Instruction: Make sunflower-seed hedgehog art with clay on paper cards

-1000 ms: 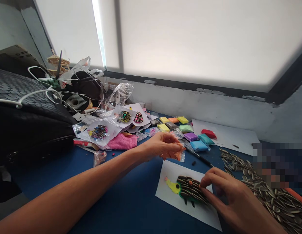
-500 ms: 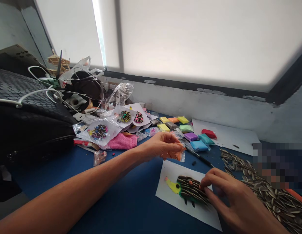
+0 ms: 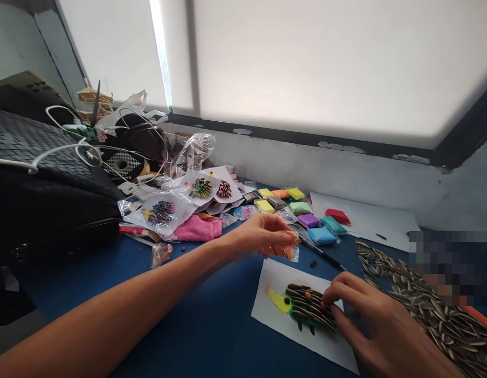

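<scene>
- Biggest thing here is the blue desk (image 3: 180, 336), and the stuff being worked on sits near its front, right of centre.
- Next up, a spread of striped seeds (image 3: 436, 320) off to the right.
- Then a white sheet (image 3: 273, 320) lying flat and askew, left edge nearer square-on than the rest.
- Right hand (image 3: 369, 310) comes in over the sheet's right end, thumb and forefinger nearly together at the hedgehog's back. Can't tell if they're actually gripping anything.
- Left hand (image 3: 263, 233) is just beyond the sheet, fingers curled and closed on a crinkly orange packet.
- The hedgehog (image 3: 306, 303) is flat on the sheet, long axis slanting from upper left to lower right, snout aimed upper left. Yellow head, pinkish nose tip, black eye, green edging, rows of striped seeds for spines, two dark feet underneath.
- The orange packet (image 3: 283, 252) has clear plastic at its edge.
- Tiniest: one orange dot (image 3: 307, 295) on the spines, another (image 3: 323, 304) right by the right fingertips.
</scene>
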Available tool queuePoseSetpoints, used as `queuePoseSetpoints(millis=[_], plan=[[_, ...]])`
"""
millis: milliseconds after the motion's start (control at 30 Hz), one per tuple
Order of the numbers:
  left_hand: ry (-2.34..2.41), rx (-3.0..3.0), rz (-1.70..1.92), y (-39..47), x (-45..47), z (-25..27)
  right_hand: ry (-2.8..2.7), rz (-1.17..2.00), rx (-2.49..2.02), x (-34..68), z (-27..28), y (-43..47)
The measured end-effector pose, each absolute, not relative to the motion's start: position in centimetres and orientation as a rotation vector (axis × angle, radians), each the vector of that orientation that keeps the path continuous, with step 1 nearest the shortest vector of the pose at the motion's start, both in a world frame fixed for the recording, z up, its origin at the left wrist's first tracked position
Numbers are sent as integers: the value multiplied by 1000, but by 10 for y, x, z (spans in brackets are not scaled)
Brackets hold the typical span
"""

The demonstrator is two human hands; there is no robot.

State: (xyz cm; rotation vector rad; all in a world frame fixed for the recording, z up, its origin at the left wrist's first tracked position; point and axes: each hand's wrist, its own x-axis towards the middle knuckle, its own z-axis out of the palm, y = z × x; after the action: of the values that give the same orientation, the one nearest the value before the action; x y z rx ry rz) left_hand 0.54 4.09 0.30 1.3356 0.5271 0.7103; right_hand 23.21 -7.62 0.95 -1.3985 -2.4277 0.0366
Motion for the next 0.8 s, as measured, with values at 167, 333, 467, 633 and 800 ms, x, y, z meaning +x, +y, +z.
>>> queuePoseSetpoints(millis=[167, 333, 467, 633, 800], plan=[[524, 1338, 706, 40, 5, 4, -2407, -65, -1342, 232, 9, -75], [539, 1330, 703, 41, 5, 4, -2433, -189, -1286, 231, 10, -75], [549, 1329, 710, 41, 6, 4, -2456, -234, -1250, 230, 11, -74], [557, 1328, 708, 41, 6, 4, -2459, -166, -1284, 236, 9, -75], [574, 1347, 698, 40, 5, 4, -2439, -81, -1367, 246, 4, -75]])
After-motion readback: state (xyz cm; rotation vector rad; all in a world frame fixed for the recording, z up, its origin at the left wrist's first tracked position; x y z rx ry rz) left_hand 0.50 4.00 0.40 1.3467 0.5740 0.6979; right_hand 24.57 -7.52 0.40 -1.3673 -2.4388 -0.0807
